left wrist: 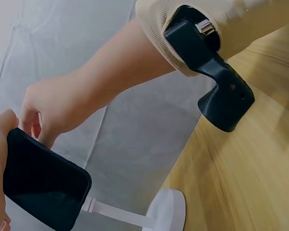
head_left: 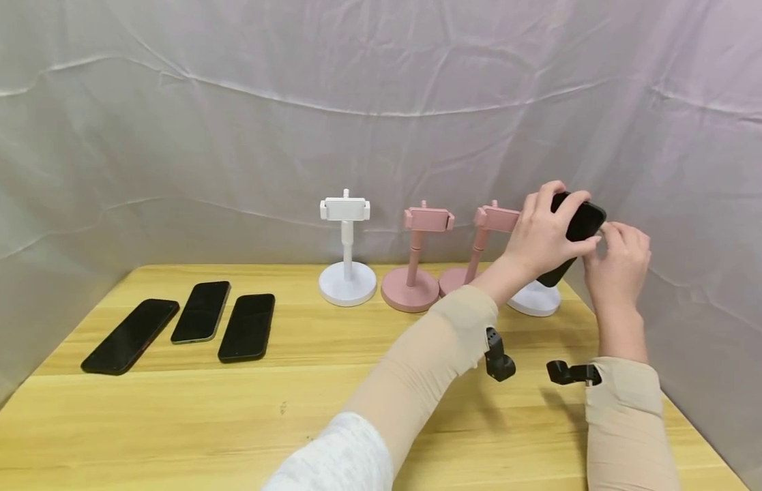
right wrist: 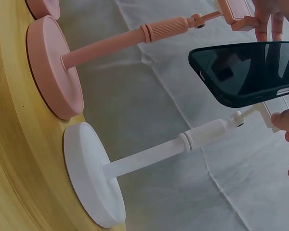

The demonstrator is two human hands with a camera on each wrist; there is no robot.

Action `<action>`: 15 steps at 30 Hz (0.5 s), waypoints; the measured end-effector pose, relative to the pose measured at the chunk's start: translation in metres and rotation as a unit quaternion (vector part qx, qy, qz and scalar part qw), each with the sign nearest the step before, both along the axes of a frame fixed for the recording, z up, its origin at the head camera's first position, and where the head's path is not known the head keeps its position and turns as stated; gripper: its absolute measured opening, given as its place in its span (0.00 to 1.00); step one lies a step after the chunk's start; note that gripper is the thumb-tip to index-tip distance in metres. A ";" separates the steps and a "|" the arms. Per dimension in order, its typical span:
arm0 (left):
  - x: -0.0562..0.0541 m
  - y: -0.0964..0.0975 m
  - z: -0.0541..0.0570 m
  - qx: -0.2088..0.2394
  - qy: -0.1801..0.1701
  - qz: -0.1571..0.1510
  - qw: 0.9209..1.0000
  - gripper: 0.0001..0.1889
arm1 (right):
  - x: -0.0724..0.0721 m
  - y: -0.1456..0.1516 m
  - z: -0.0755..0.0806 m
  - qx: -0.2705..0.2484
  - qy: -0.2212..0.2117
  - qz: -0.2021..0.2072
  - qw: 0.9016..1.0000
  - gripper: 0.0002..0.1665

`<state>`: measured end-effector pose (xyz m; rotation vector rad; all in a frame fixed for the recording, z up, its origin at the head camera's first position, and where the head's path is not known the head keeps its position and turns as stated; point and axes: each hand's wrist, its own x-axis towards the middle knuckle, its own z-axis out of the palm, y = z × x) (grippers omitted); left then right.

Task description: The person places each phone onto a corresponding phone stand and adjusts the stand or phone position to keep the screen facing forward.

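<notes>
My left hand point(head_left: 540, 228) grips a black phone point(head_left: 584, 224), fingers over its upper edge and thumb across its screen. It holds the phone tilted in front of the head of the right-hand white phone stand point(head_left: 534, 301). Beside it, my right hand point(head_left: 620, 262) has its thumb on the stand's white clamp point(right wrist: 269, 115), with the other fingers curled near it. In the left wrist view, the phone point(left wrist: 45, 185) covers the clamp, and the white pole point(left wrist: 123, 215) comes out from behind it. The stand's round base point(right wrist: 94, 180) rests on the table.
Two pink phone stands point(head_left: 411, 290) point(head_left: 457, 279) and another white phone stand point(head_left: 347, 283) form a row to the left. Three black phones point(head_left: 130, 336) point(head_left: 200, 311) point(head_left: 247, 327) lie on the wooden table point(head_left: 190, 423). Grey cloth point(head_left: 245, 157) hangs behind the table.
</notes>
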<state>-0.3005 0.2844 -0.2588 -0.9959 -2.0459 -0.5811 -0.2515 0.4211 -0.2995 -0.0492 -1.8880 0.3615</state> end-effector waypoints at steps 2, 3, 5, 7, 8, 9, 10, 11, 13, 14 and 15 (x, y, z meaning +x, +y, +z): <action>0.000 0.001 0.001 -0.001 -0.005 0.001 1.000 0.34 | 0.000 0.001 0.000 -0.002 -0.003 0.001 1.000 0.15; 0.000 0.002 0.002 -0.002 -0.007 0.002 1.000 0.34 | 0.000 0.001 0.000 -0.003 -0.005 0.001 1.000 0.15; 0.000 0.002 0.003 0.000 -0.010 -0.003 1.000 0.34 | 0.000 0.001 -0.001 -0.004 -0.004 0.001 1.000 0.14; 0.000 0.003 0.004 0.006 -0.016 -0.012 1.000 0.35 | 0.000 0.001 -0.001 -0.005 -0.002 0.004 1.000 0.11; 0.000 0.003 0.004 0.010 -0.022 -0.018 1.000 0.35 | 0.000 0.001 -0.002 -0.006 -0.001 0.006 1.000 0.10; 0.000 0.004 0.005 0.014 -0.029 -0.024 0.999 0.35 | 0.000 0.001 -0.002 -0.006 0.000 0.008 1.000 0.09; -0.001 0.004 0.005 0.018 -0.036 -0.029 0.999 0.35 | 0.000 0.001 -0.002 -0.005 0.002 0.009 1.000 0.09; -0.001 0.005 0.006 0.023 -0.041 -0.036 0.998 0.35 | 0.000 0.002 -0.001 -0.006 0.001 0.010 1.000 0.08; -0.001 0.006 0.007 0.031 -0.050 -0.048 0.997 0.35 | 0.001 0.002 -0.001 -0.008 -0.002 0.012 1.000 0.08; -0.001 0.006 0.008 0.035 -0.054 -0.054 0.996 0.35 | 0.002 0.003 -0.001 -0.009 -0.003 0.011 1.000 0.07; -0.001 0.007 0.009 0.038 -0.056 -0.060 0.996 0.34 | 0.002 0.003 -0.001 -0.008 -0.004 0.010 1.000 0.07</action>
